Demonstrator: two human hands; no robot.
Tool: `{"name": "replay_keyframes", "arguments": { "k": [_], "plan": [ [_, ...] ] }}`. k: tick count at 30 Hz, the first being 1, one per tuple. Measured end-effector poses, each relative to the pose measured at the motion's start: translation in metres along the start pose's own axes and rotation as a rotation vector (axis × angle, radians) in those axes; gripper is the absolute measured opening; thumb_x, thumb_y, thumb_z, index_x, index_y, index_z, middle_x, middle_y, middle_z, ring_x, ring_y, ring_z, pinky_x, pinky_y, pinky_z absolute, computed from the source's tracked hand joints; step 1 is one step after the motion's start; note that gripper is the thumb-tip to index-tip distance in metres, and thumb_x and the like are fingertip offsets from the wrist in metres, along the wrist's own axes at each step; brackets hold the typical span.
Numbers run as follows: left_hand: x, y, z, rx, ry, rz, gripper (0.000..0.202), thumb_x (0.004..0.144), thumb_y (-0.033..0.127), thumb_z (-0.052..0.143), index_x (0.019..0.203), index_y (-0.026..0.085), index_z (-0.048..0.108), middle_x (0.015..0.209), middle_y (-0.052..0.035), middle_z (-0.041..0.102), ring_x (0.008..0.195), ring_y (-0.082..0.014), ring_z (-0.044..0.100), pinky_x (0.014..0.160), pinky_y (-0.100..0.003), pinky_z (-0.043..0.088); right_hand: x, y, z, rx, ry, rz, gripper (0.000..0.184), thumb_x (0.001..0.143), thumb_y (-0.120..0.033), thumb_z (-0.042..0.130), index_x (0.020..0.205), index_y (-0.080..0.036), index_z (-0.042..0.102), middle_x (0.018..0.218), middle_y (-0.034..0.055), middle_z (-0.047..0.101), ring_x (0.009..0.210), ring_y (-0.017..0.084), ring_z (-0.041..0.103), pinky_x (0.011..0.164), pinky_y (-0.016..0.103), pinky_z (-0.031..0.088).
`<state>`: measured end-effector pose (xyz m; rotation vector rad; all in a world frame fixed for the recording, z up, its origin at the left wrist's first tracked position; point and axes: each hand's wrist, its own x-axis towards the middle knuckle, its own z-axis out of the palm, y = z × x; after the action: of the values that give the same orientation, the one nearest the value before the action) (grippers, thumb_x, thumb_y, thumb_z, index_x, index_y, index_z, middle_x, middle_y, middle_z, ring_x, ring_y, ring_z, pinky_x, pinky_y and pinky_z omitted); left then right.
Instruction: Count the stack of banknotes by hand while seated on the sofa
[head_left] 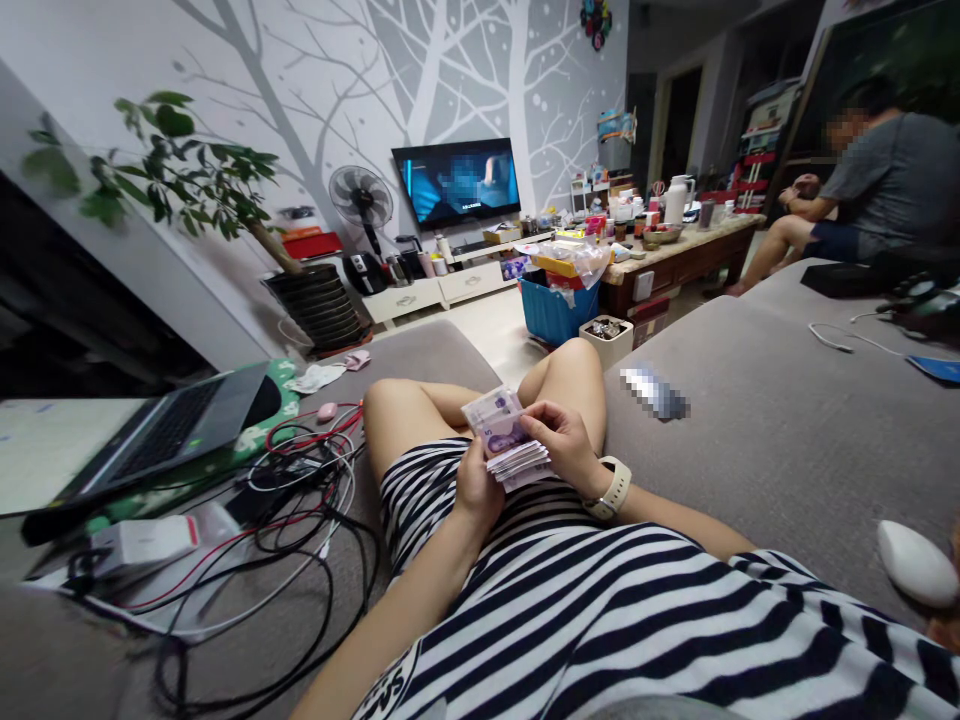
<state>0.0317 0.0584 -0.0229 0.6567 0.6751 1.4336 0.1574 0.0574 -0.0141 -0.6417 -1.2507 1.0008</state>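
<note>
Head view, looking down at a person seated on a grey fabric sofa (757, 440) in a black-and-white striped garment (600, 610). A thick wad of pink Chinese yuan banknotes (499, 425) is held above the lap, between the bare thighs. The left hand (477, 495) is curled closed around the wad's lower edge. The right hand (561, 445), with a cream strap watch (609, 488) on its wrist, is partly closed, its fingertips (526, 424) pinching the upper notes.

Just left of the person lie an open laptop (161, 440), a tangle of red, black and white cables (292, 520) and a pink computer mouse (327, 411). On the sofa to the right is a pixelated, unreadable object (652, 392). Far off stand a wall-mounted television (455, 182), an electric fan (361, 197) and a blue crate (559, 310). Beside a cluttered wooden bench (679, 265), another person (877, 180) in a grey T-shirt sits at far right.
</note>
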Motion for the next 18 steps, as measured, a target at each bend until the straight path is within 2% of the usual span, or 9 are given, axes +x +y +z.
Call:
{"name": "replay_keyframes", "arguments": {
  "k": [4,18],
  "plan": [
    [0.0002,-0.0002,-0.0003,-0.006,-0.010,-0.018,0.017,0.072,0.029,0.061,0.076,0.012,0.064,0.073,-0.0057,0.069,0.081,-0.0232,0.067,0.073,-0.033,0.051,0.0001,0.0028,-0.0005,0.027,-0.007,0.004,0.021,0.078,-0.037,0.066,0.083,-0.017,0.065,0.073,0.0007,0.061,0.066,0.013,0.054,0.062,0.026,0.043],
    [-0.0019,0.0020,0.0037,-0.002,0.009,-0.020,0.025,0.073,0.034,0.063,0.083,0.011,0.067,0.082,-0.0090,0.072,0.087,-0.0267,0.068,0.078,-0.038,0.053,0.0008,-0.0014,0.0007,0.025,-0.012,0.004,0.028,0.078,-0.045,0.064,0.075,-0.018,0.059,0.064,-0.0021,0.054,0.059,0.011,0.048,0.056,0.024,0.039]
  ]
}}
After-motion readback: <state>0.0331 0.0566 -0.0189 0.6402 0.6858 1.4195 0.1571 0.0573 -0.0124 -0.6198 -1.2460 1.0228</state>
